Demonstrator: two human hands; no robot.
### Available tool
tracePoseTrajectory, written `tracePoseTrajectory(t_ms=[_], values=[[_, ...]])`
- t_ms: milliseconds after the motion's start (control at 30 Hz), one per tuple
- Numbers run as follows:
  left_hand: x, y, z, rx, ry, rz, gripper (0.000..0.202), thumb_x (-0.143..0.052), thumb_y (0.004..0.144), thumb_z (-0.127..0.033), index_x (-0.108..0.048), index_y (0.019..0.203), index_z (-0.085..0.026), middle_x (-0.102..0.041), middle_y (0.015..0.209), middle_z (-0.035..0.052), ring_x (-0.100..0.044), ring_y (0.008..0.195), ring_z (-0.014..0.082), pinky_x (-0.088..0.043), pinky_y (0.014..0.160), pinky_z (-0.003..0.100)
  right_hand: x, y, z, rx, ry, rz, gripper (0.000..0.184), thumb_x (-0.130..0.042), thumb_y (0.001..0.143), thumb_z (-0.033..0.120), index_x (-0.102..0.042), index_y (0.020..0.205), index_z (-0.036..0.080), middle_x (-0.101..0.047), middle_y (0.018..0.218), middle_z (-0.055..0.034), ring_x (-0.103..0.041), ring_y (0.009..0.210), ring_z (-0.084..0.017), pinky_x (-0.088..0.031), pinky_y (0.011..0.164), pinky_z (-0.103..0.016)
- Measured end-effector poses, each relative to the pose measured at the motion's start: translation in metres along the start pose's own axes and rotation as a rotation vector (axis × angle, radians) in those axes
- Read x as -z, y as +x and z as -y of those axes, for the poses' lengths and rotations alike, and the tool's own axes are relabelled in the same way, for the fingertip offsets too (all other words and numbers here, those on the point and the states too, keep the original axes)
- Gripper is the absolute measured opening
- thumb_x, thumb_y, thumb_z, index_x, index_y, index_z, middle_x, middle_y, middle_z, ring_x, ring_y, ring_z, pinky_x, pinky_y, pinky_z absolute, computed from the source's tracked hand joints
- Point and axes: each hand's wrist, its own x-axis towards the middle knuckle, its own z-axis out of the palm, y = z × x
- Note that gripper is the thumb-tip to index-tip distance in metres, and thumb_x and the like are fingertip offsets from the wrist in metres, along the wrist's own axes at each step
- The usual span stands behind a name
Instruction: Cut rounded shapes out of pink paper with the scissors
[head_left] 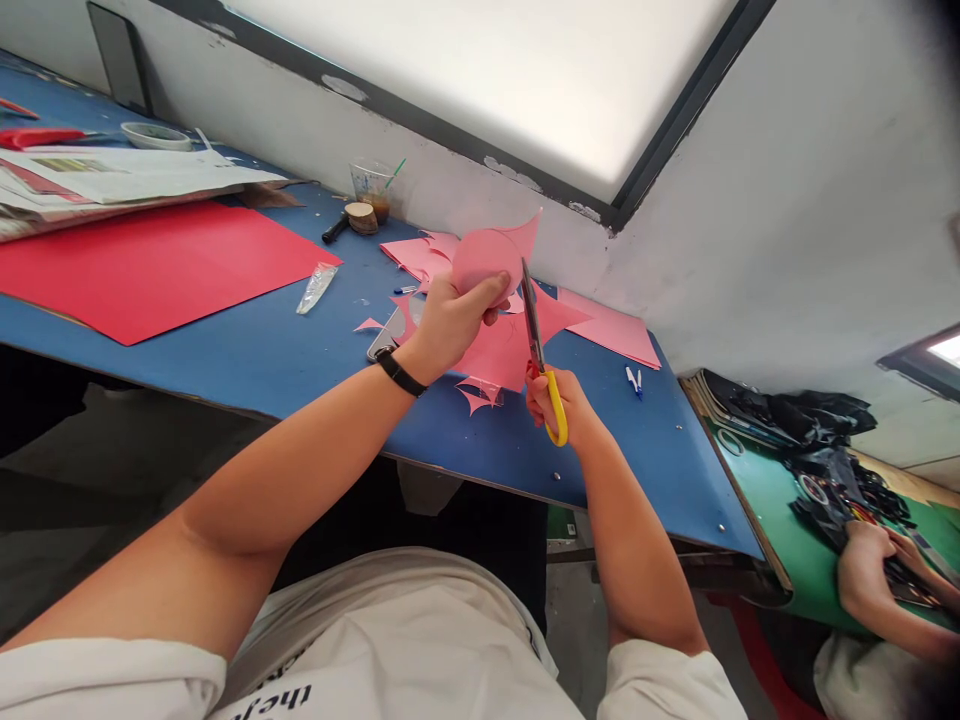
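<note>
Scuffed pale wall [750, 200] | bright dark-framed window [487, 70] | blue table [637, 450] | green table [817, 585], right | grey floor [577, 610]

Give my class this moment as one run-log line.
left hand: grips rounded pink paper | right hand: holds yellow-handled scissors | blades: at paper's edge | surface: blue table with pink paper scraps

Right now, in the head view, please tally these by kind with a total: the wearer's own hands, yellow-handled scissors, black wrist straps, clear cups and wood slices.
Own hands: 2 (left hand, right hand)
Yellow-handled scissors: 1
Black wrist strap: 1
Clear cup: 1
Wood slice: 1
Total: 6
</note>
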Motion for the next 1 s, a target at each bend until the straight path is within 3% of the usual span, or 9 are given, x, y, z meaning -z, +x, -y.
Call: tracePoseTrajectory(t_ms=[233, 500, 733, 1000], values=[[0.0005, 0.0005, 0.0013, 0.005, 0.008, -0.006, 0.038, -0.088, 0.097, -0.030, -0.065, 0.069, -0.020, -0.060, 0.066, -0.0009, -0.054, 0.059, 0.0100, -0.049, 0.058, 0.025, 0.0003, 0.0014, -0.0067, -0.014, 0.025, 0.012, 0.087, -0.064, 0.086, 0.113, -0.052, 0.085, 0.026, -0.047, 0.062, 0.0041, -0.045, 0.049, -0.013, -0.045, 0.044, -0.029], [0.0032, 0.0053, 0.0091, -0.047, 0.037, -0.006, 0.053, -0.095, 0.098, -0.049, -0.062, 0.068, -0.021, -0.057, 0.064, -0.0015, -0.057, 0.060, 0.0107, -0.047, 0.056, 0.025, 0.0009, 0.0009, -0.0072, -0.002, 0.003, 0.005, 0.091, -0.059, 0.083, 0.117, -0.053, 0.087, 0.027, -0.046, 0.062, 0.0046, -0.044, 0.049, -0.014, -0.046, 0.045, -0.030], [0.0050, 0.0036, 0.0087, -0.091, 0.094, 0.017, 0.049, -0.092, 0.099, -0.045, -0.064, 0.067, -0.020, -0.059, 0.063, -0.0010, -0.056, 0.059, 0.0113, -0.047, 0.056, 0.026, 0.0014, 0.0003, -0.0031, 0.015, -0.031, 0.004, 0.084, -0.059, 0.092, 0.110, -0.052, 0.085, 0.027, -0.046, 0.062, 0.0042, -0.045, 0.050, -0.015, -0.049, 0.048, -0.031], [0.0057, 0.0042, 0.0097, -0.081, 0.105, 0.024, 0.043, -0.090, 0.097, -0.042, -0.067, 0.069, -0.020, -0.060, 0.063, -0.0010, -0.054, 0.059, 0.0112, -0.047, 0.058, 0.027, 0.0000, 0.0009, -0.0019, -0.005, -0.006, 0.004, 0.080, -0.065, 0.093, 0.106, -0.053, 0.086, 0.027, -0.049, 0.063, 0.0034, -0.046, 0.050, -0.015, -0.048, 0.046, -0.031]])
